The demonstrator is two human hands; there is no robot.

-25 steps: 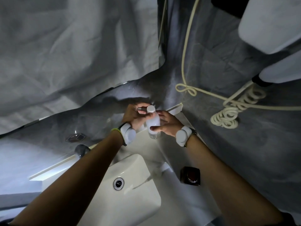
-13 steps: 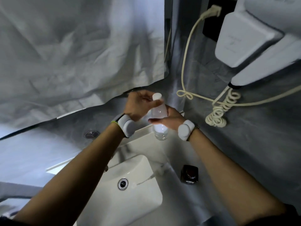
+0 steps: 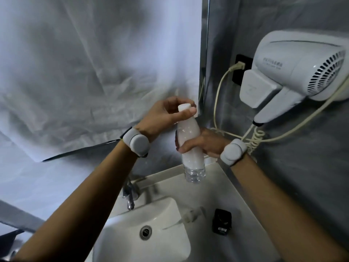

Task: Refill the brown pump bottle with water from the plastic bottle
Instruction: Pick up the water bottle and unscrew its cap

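A clear plastic bottle with a white label and white cap is held upright in the air above the back of the counter. My right hand wraps around its middle. My left hand pinches the cap with thumb and fingers. A small dark brown square bottle stands on the counter right of the basin, with no pump on it that I can see.
A white sink basin with a drain lies below the hands, a chrome tap behind it. A white wall hair dryer with a coiled cord hangs at the right. Crumpled plastic sheeting covers the wall at left.
Both hands have lifted the plastic bottle up off the counter. The view has tilted upward, bringing the hair dryer into sight. The left hand's fingers now sit on the cap.
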